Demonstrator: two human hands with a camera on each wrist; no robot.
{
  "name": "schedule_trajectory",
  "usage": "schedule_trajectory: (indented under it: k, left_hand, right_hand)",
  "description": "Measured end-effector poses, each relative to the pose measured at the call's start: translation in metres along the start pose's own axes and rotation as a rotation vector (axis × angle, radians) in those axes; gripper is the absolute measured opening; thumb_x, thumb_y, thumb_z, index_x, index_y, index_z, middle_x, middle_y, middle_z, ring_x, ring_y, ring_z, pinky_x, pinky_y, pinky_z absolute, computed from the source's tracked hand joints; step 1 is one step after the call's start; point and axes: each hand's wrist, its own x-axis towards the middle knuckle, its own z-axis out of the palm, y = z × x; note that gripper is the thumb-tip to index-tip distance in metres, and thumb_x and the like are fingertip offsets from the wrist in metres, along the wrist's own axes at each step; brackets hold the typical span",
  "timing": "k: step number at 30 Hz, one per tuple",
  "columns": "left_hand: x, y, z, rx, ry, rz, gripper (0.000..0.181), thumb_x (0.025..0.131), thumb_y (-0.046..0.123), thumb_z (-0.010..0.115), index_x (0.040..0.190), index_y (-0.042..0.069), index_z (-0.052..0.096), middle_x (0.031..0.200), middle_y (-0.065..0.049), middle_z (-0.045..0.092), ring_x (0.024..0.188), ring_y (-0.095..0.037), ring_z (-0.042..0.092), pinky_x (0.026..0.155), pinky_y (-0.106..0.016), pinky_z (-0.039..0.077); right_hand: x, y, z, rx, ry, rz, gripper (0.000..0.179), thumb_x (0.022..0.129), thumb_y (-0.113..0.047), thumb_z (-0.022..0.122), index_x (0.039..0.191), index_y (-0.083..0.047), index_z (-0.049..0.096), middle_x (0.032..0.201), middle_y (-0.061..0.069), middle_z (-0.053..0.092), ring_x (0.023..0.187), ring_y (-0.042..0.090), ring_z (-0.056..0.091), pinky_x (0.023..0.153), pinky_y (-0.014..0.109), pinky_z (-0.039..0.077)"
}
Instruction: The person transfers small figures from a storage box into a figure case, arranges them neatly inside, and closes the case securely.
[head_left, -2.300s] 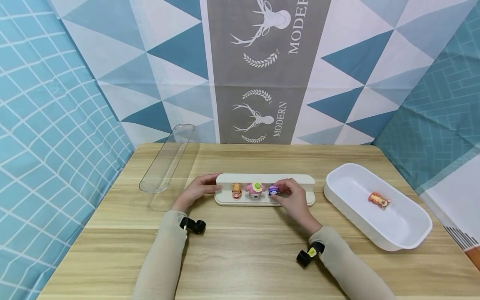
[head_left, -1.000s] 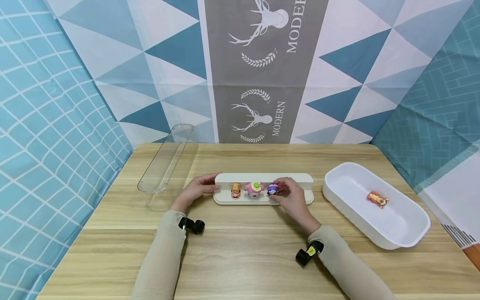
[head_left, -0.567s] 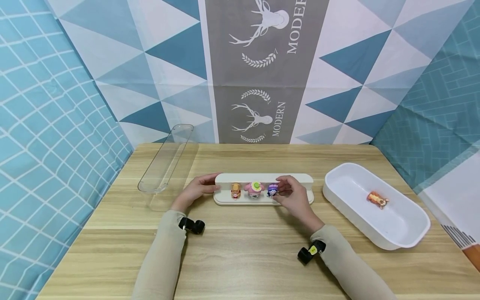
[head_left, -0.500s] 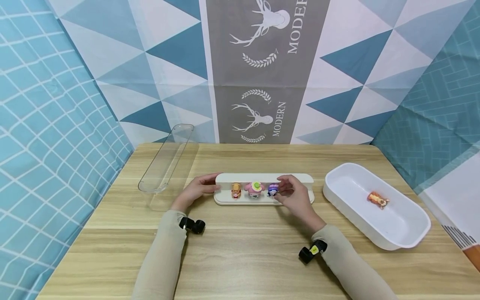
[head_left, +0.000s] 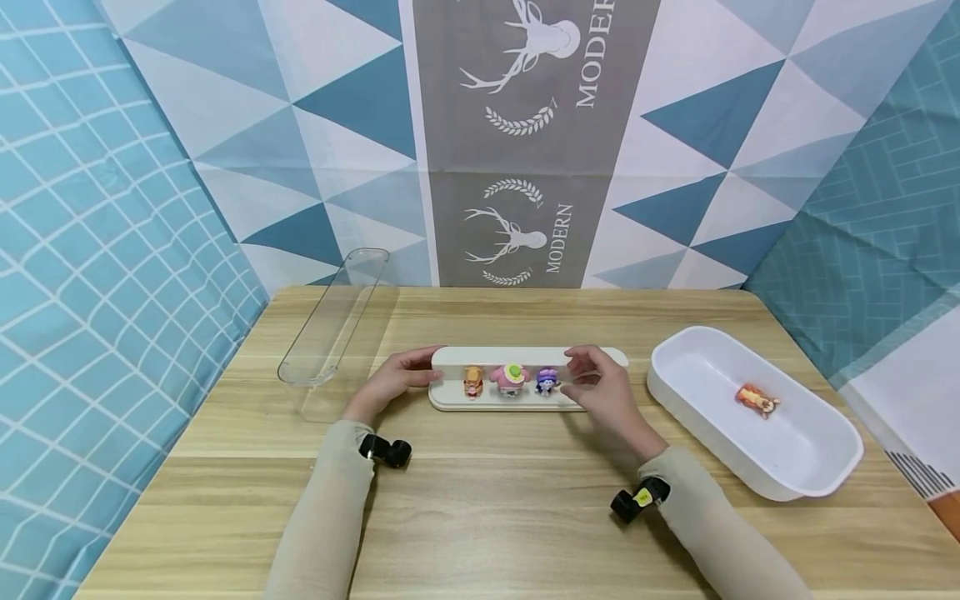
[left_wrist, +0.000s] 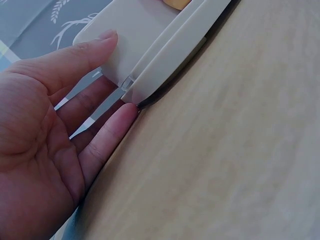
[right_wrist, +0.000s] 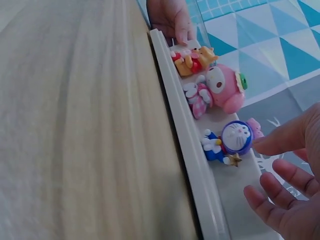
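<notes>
A long cream display stand (head_left: 450, 402) with a raised back panel lies across the table. My left hand (head_left: 395, 383) grips its left end, thumb over the front of the panel and fingers behind, as the left wrist view shows. Three figurines stand on it in a row: an orange-and-red bear (right_wrist: 194, 61), a pink long-eared one (right_wrist: 225, 87) with a green-topped hat, and a blue cat (right_wrist: 235, 139) in a purple hat with a star. My right hand (head_left: 606, 396) is just right of the blue cat, fingers spread and holding nothing, thumb tip close to its head in the right wrist view.
A white tub (head_left: 720, 437) stands at the right with an orange figurine (head_left: 757, 401) lying in it. On the left, a clear plastic cover (head_left: 333, 321) stands on the table. Patterned cloth (head_left: 510, 150) hangs behind the table's back edge.
My right hand has let go of the blue cat figurine and drawn back a little to the right. The figurine stays standing on the stand. My left hand has kept its place.
</notes>
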Motion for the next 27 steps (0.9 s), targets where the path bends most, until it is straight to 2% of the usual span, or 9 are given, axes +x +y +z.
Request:
schedule_trajectory:
  k: [3, 7, 14, 20, 27]
  left_hand:
    - [0.0, -0.001, 0.0, 0.0, 0.003, -0.004, 0.057, 0.092, 0.007, 0.071, 0.145, 0.002, 0.051, 0.14, -0.018, 0.056, 0.116, -0.02, 0.056, 0.093, -0.026, 0.046]
    - [0.0, -0.001, 0.0, 0.011, 0.005, -0.002, 0.056, 0.092, 0.007, 0.071, 0.144, 0.002, 0.051, 0.14, -0.018, 0.055, 0.117, -0.021, 0.055, 0.094, -0.027, 0.045]
    - [0.001, -0.001, 0.0, 0.025, 0.017, -0.004, 0.056, 0.091, 0.007, 0.071, 0.144, 0.003, 0.052, 0.141, -0.017, 0.055, 0.121, -0.024, 0.053, 0.098, -0.03, 0.043]
    - [0.001, -0.001, 0.0, 0.015, 0.007, 0.008, 0.056, 0.091, 0.005, 0.07, 0.144, 0.001, 0.051, 0.14, -0.019, 0.055, 0.12, -0.024, 0.055, 0.096, -0.027, 0.045]
    - [0.002, -0.003, 0.0, 0.019, 0.001, 0.027, 0.056, 0.092, 0.006, 0.07, 0.144, -0.001, 0.05, 0.138, -0.022, 0.056, 0.12, -0.025, 0.056, 0.094, -0.025, 0.046]
  right_hand:
    - [0.003, 0.011, -0.003, -0.013, 0.005, -0.001, 0.047, 0.071, 0.021, 0.074, 0.115, 0.01, 0.061, 0.098, 0.026, 0.062, 0.09, 0.041, 0.061, 0.082, 0.052, 0.054]
    - [0.005, 0.011, -0.01, -0.039, 0.007, -0.027, 0.046, 0.072, 0.02, 0.075, 0.114, 0.008, 0.063, 0.097, 0.023, 0.063, 0.088, 0.037, 0.063, 0.08, 0.046, 0.056]
    - [0.005, 0.009, -0.021, -0.091, -0.001, -0.055, 0.043, 0.074, 0.019, 0.074, 0.114, 0.007, 0.062, 0.097, 0.025, 0.063, 0.087, 0.038, 0.063, 0.08, 0.047, 0.055]
    - [0.003, 0.008, -0.032, -0.143, 0.007, -0.095, 0.043, 0.074, 0.02, 0.074, 0.113, 0.01, 0.061, 0.095, 0.026, 0.063, 0.084, 0.04, 0.064, 0.076, 0.046, 0.056]
    - [0.001, 0.003, -0.045, -0.196, 0.005, -0.118, 0.041, 0.075, 0.018, 0.074, 0.113, 0.006, 0.063, 0.095, 0.024, 0.064, 0.082, 0.04, 0.064, 0.074, 0.046, 0.056]
